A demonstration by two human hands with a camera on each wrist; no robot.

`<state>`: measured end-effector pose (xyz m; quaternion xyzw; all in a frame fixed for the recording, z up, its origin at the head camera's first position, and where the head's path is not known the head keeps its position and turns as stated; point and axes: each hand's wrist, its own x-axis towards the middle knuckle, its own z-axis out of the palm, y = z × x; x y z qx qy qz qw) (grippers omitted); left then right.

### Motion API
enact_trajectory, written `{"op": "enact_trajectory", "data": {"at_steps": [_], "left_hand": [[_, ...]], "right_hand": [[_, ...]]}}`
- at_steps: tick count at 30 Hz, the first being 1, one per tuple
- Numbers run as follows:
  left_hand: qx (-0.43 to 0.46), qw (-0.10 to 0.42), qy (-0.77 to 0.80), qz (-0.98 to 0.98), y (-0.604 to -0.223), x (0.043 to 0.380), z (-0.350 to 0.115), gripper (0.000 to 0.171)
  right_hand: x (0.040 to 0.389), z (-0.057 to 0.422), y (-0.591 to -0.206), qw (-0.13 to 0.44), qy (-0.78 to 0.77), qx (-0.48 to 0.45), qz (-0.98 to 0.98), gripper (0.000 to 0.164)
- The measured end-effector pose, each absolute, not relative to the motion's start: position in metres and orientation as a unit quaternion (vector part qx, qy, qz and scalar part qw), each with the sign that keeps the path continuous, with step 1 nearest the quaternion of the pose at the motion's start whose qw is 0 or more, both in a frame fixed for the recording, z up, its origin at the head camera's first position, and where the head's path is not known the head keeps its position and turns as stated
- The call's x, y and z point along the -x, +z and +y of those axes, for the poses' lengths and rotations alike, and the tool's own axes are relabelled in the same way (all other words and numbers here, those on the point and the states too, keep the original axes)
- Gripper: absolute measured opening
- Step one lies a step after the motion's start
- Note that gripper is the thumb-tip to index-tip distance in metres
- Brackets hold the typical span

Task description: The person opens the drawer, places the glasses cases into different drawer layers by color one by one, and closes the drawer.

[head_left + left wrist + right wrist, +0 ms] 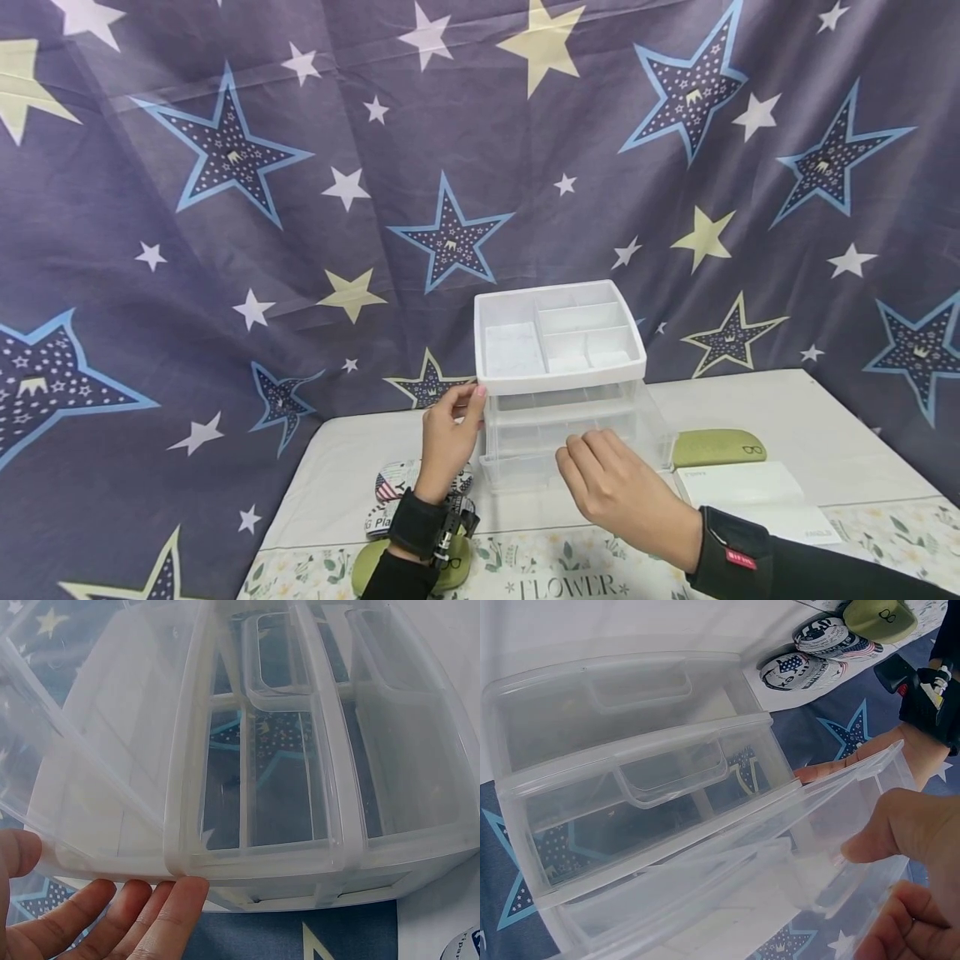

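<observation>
On the white table (750, 400), in front of the starry cloth (225, 250), stands the clear drawer unit (558, 392) between my two hands.

My left hand (446, 442) lies flat against the unit's left side, fingers straight and touching just under the white divided tray (558, 337) on top. My right hand (615, 487) curls its fingers on the front of a clear drawer (727, 877) pulled partway out. Two printed round cases (393, 483) lie beside my left wrist; a green glasses case (716, 446) and a white box (738, 483) lie to the right.
</observation>
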<state>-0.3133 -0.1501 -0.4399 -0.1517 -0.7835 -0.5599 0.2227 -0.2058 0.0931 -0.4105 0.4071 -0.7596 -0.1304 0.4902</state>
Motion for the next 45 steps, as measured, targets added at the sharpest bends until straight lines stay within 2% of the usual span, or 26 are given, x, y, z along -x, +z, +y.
{"op": "enact_trajectory", "data": {"at_steps": [20,37,45], "left_hand": [[0.152,0.223,-0.558,-0.785,-0.44,0.313,-0.149,0.042],[0.144,0.214,-0.558,-0.789,-0.441,0.314,-0.149,0.045],[0.147,0.216,-0.557,-0.788,-0.44,0.313,-0.149,0.043]], "right_hand": [[0.193,0.09,-0.408,0.506,-0.09,-0.411,-0.753,0.027],[0.19,0.097,-0.415,0.484,-0.091,-0.411,-0.767,0.03],[0.185,0.11,-0.426,0.464,-0.107,-0.44,-0.762,0.035]]}}
